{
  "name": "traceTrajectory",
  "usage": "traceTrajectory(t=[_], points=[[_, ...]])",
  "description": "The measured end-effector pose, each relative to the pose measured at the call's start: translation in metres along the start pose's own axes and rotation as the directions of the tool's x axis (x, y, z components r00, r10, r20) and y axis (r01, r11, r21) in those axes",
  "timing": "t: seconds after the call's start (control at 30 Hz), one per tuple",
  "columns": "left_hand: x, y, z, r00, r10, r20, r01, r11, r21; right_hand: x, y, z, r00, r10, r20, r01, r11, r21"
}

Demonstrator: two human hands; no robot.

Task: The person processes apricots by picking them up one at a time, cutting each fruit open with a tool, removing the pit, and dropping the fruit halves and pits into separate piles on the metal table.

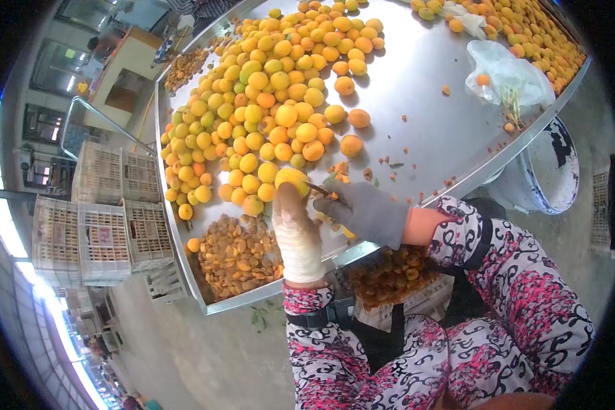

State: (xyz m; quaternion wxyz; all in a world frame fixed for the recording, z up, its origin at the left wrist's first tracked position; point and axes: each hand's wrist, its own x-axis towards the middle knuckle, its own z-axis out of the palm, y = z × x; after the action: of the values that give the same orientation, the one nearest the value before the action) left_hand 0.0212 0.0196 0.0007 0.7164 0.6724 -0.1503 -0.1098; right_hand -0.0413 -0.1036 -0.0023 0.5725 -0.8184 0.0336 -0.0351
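Observation:
My left hand (298, 236), in a white glove with brown-stained fingers, is closed around a yellow apricot (291, 178) near the table's front edge. A grey glove covers my right hand (370, 210), which grips a small knife (317, 187). The blade meets the right side of the apricot; how deep it goes is hard to see. Just beyond both hands spreads a big heap of whole apricots (287, 115). Left of my left wrist lies a pile of brown apricot pits (236, 256). Orange scraps of fruit lie beside my right fingers.
The metal table (417, 89) has a raised rim. At its right lie a clear plastic bag (502, 68) and more apricots (533, 34). A crate of brownish fruit pieces (389, 277) sits below the front edge. A white bucket (543, 167) stands right, stacked crates (102, 236) left.

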Motion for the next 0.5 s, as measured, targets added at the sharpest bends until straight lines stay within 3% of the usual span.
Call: traceTrajectory(t=[0.03, 0.13, 0.2, 0.27, 0.3, 0.33, 0.37, 0.4, 0.43, 0.5], points=[[-0.004, 0.0, -0.003, 0.996, -0.078, -0.037, 0.073, 0.99, -0.117, 0.001, 0.001, -0.001, 0.999, -0.035, 0.026, 0.036, 0.999, -0.009], [-0.007, 0.007, -0.003, 0.992, -0.065, -0.11, 0.067, 0.998, 0.02, 0.001, -0.003, -0.005, 0.994, 0.015, 0.104, -0.011, 0.999, -0.036], [-0.005, 0.002, -0.005, 0.996, -0.026, -0.086, 0.021, 0.998, -0.064, -0.002, -0.004, -0.003, 0.994, 0.033, 0.107, -0.029, 0.999, -0.035], [-0.007, -0.009, -0.005, 0.979, 0.132, -0.157, -0.084, 0.956, 0.283, -0.003, -0.002, 0.001, 0.993, 0.058, 0.104, -0.054, 0.998, -0.039], [-0.004, -0.01, -0.011, 0.872, 0.474, 0.12, -0.373, 0.486, 0.79, -0.005, 0.0, 0.005, 0.996, 0.063, 0.062, -0.059, 0.996, -0.07], [-0.008, -0.015, -0.008, 0.882, 0.454, 0.122, -0.364, 0.494, 0.79, -0.007, 0.004, 0.011, 0.997, 0.07, 0.024, -0.067, 0.993, -0.099], [-0.009, -0.002, 0.006, 0.979, 0.153, -0.135, -0.117, 0.962, 0.245, -0.006, 0.005, 0.012, 0.995, 0.091, 0.029, -0.088, 0.992, -0.092], [-0.01, 0.009, 0.017, 0.957, -0.256, -0.138, 0.169, 0.877, -0.45, -0.002, 0.003, 0.009, 0.999, 0.033, 0.01, -0.031, 0.985, -0.172], [-0.011, 0.015, 0.021, 0.962, -0.237, -0.137, 0.184, 0.93, -0.318, -0.001, 0.003, 0.009, 1.0, -0.028, -0.004, 0.026, 0.967, -0.253], [-0.008, 0.011, 0.021, 0.958, -0.248, -0.143, 0.178, 0.909, -0.377, 0.001, 0.004, 0.011, 1.0, -0.01, -0.02, 0.005, 0.979, -0.203]])
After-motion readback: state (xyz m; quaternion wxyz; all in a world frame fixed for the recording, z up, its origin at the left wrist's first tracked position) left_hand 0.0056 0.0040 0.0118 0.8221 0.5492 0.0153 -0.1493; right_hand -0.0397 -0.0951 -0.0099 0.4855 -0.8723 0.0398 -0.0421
